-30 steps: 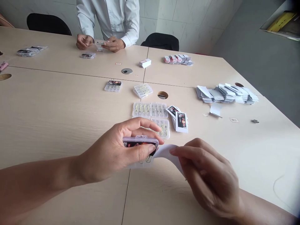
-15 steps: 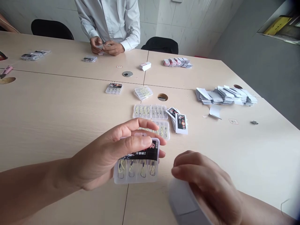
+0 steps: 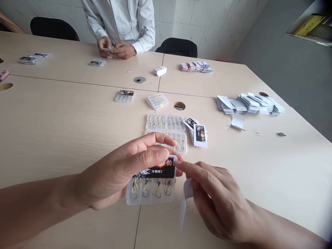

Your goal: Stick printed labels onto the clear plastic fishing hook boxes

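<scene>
My left hand (image 3: pixel 140 162) holds a clear plastic fish hook box (image 3: pixel 153 193), its thumb across the top and its fingers behind. Hooks with yellow line lie in the box's compartments. A black printed label (image 3: pixel 160 172) covers the upper part of the lid, partly under my thumb. My right hand (image 3: pixel 220 197) stretches its index finger to the label's upper right corner. Its other fingers are curled round a white paper strip (image 3: pixel 187 193) that hangs down, apparently label backing. Just beyond my hands lie several more hook boxes (image 3: pixel 176 122) and a small stack of printed labels (image 3: pixel 200 135).
Stacks of white folded papers (image 3: pixel 249 105) lie at the right. Farther off are a labelled box (image 3: pixel 125 96), unlabelled boxes (image 3: pixel 158 101) and red-edged cards (image 3: pixel 196 67). A table hole (image 3: pixel 179 105) is near the middle. Across the table, a person in a white shirt (image 3: pixel 120 24) handles a small item.
My right hand has risen and come left to the box, its index finger now at the label's corner. The paper strip has moved with it. My left hand keeps its hold.
</scene>
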